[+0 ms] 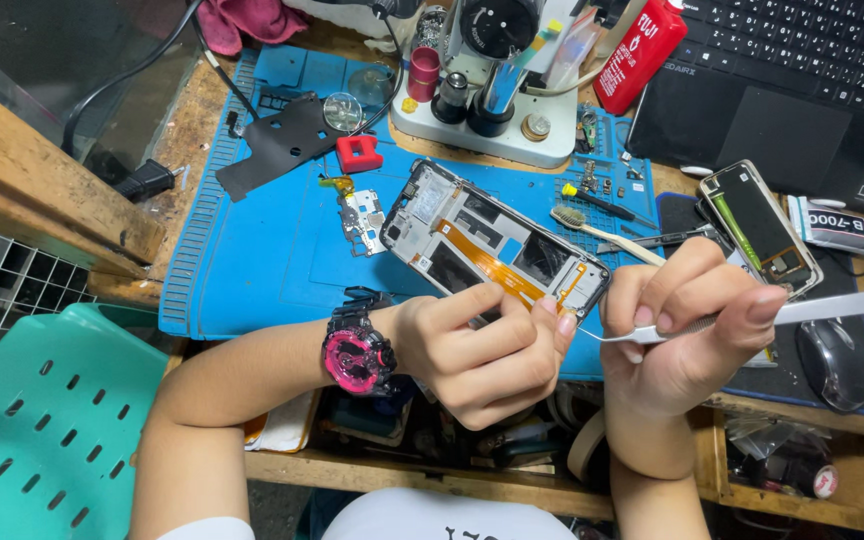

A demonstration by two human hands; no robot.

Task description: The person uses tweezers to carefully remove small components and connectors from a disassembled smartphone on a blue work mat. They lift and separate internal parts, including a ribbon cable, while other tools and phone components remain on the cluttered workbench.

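Left hand (477,350) curled, fingertips pinning the open phone frame (497,240) at its near end on the blue mat (282,250). Right hand (687,330) pinches tweezers (812,310), tip beside the orange flex cable (497,270). Risk: a slip could likely tear the cable or flick a part away.

Single head cam, looking steeply down, close over blue work mat (282,250), facing forward.
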